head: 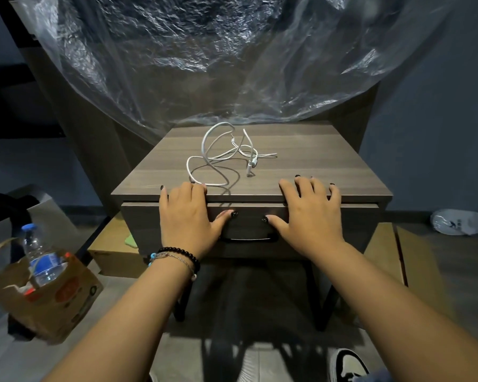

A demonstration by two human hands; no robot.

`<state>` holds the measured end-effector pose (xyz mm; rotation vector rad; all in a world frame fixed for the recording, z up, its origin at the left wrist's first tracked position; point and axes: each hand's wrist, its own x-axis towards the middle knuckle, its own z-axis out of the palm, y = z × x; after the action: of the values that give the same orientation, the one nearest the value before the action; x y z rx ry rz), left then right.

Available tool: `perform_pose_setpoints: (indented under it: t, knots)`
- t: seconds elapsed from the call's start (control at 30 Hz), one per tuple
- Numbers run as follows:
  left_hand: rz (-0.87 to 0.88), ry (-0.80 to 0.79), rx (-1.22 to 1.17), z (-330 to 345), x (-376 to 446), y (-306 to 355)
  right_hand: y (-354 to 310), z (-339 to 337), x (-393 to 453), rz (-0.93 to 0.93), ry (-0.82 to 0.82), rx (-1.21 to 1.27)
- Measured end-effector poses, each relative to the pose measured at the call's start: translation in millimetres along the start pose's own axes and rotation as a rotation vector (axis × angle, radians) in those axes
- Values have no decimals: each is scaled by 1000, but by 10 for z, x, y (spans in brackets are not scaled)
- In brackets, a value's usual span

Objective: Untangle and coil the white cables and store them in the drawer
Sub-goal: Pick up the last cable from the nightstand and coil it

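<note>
Head view: small wood-grain nightstand [301, 158] straight ahead, drawer [329, 230] in its front closed or nearly so, dark handle [247, 239] low on the drawer face between the wrists. Left hand [186, 213] laid flat over the front edge of the top, fingers spread and released, thumb down on the drawer face, grasping nothing; beaded bracelets [177, 257] at that wrist. Right hand [311, 213] placed the same way, fingers splayed on the top, thumb on the drawer front, empty. White cables [221, 155] tangled in loose loops on the nightstand top beyond both hands, nearest loop just beside the left fingertips, connector ends lying toward the middle. Crumpled clear plastic sheet [204, 56] hanging behind. Paper bag [47, 296] with a water bottle [39, 257] on the floor at left.
</note>
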<state>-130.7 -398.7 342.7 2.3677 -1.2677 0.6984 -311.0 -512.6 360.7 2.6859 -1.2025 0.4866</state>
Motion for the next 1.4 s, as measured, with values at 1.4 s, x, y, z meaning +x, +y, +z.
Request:
perform_pose_setpoints:
  t: [1.4]
  knots:
    - [198, 104, -810, -897, 171, 164, -296, -589, 219, -129, 319, 796]
